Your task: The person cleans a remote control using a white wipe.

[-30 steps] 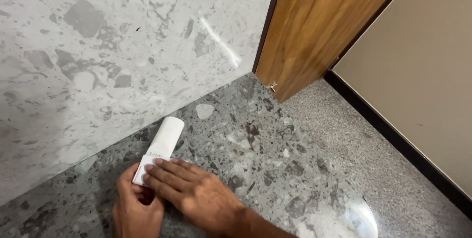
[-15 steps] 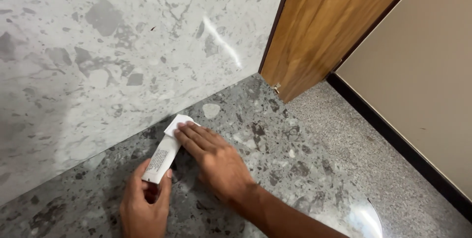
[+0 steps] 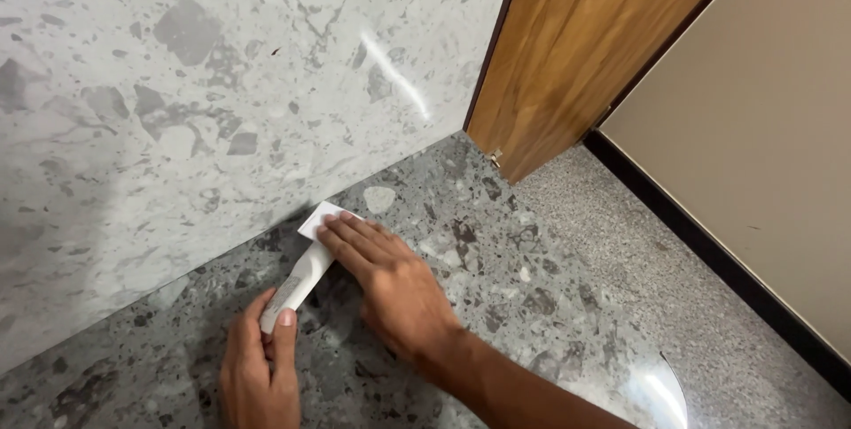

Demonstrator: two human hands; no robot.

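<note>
**Both hands pressing a white strip onto the floor at the wall base**

The wall (image 3: 177, 110) of grey speckled stone serves as the landmark. It fills the upper left of the view and meets the dark speckled floor (image 3: 496, 269) along a diagonal joint.

The left hand (image 3: 259, 367) lies on the floor just out from the wall. Its fingers are pressed together, with the fingertips pinning the near end of the white strip (image 3: 306, 274) flat against the floor.

The white strip runs along the floor beside the wall base, from the left hand up toward the joint. Its far end touches or nearly touches the wall; which one cannot be told.

The right hand (image 3: 390, 283) rests further from the wall. Its fingers are extended, held close together, and laid flat on the far end of the strip.

The wooden door (image 3: 585, 57) stands right of the wall's end.
</note>
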